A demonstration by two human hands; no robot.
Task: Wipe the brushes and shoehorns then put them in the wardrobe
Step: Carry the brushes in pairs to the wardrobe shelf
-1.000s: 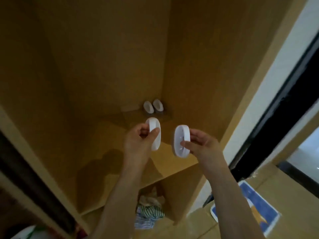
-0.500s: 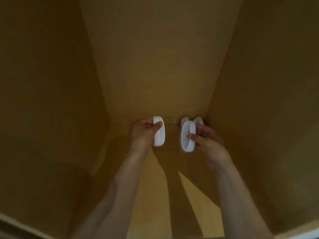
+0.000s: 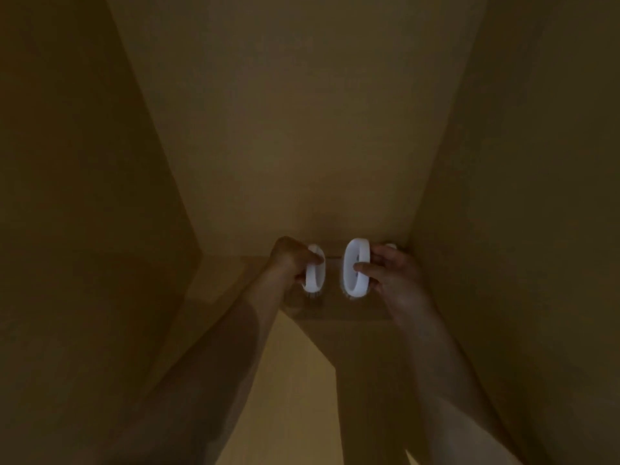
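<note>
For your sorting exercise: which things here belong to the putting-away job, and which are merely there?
Job:
oval white plastic brush in left hand
oval white plastic brush in right hand
brown wooden wardrobe shelf

Merely there:
small white object in the back corner, mostly hidden

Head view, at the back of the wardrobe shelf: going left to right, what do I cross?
Left wardrobe wall → left hand → the white brush it holds → the white brush in the right hand's grip → right hand → right wardrobe wall.
</note>
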